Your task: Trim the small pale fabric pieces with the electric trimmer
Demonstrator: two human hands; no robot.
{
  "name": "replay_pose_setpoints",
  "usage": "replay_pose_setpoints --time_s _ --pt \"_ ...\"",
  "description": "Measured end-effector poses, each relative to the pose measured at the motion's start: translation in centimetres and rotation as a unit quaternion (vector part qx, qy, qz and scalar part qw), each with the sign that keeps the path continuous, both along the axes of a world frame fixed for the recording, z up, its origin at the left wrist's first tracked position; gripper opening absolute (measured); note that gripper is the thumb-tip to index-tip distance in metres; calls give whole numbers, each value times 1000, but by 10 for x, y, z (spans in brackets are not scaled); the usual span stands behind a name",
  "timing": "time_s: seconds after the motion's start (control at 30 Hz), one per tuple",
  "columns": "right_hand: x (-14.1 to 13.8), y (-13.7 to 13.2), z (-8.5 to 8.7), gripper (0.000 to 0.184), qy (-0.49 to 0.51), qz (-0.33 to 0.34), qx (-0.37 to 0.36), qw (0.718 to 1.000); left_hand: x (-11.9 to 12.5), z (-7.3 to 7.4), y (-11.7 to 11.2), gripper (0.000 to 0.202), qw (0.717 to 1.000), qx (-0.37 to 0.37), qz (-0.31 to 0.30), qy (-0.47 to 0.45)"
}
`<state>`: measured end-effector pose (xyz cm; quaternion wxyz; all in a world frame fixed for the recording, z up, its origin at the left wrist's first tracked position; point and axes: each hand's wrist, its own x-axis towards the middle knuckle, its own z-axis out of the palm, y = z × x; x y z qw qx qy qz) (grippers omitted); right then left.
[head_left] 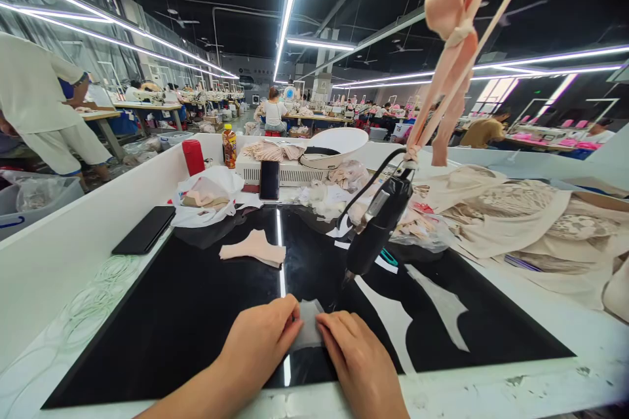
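Between my hands, at the front middle of a glossy black board (171, 327), lies a small translucent whitish fabric piece (310, 324). My left hand (263, 334) pinches its left edge, thumb and forefinger together. At its right edge my right hand (361, 353) is closed, with the fingers bent and pressed together on the fabric. A black hand tool (376, 232) with a pointed metal tip hangs tilted just beyond my right hand, tied to peach fabric strips (459, 39). To its right are a curved white piece (390, 317) and a translucent cut piece (442, 304).
A stack of peach cut fabric (253, 247) lies on the board's far left. Around it are a black tablet-like slab (145, 230), a white plastic bag (209, 193), a phone (269, 180) and a bottle (228, 146). Beige fabric (515, 209) is heaped on the right.
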<state>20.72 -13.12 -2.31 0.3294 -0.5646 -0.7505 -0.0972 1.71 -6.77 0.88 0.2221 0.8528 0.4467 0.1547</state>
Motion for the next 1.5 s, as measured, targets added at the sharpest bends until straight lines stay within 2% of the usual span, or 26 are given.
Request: replay_pose_setpoints --time_s 0.17,0.63,0.93,1.1,1.5 --pt "-2 1 -1 37 -23 -11 5 1000 -1 1 -3 16 998 26 -13 48" --pt "-4 1 -1 34 -18 -11 4 1000 -3 -2 -5 17 990 94 -34 95" --pt "1 -1 -14 26 -19 -10 -19 1000 -1 -5 -7 15 988 99 -41 115" --pt "2 -1 -20 24 -19 -13 -7 1000 -2 -6 -7 15 983 129 -38 124" --pt "-4 -2 -12 36 -3 -32 16 999 0 -1 -7 15 978 133 -42 158"
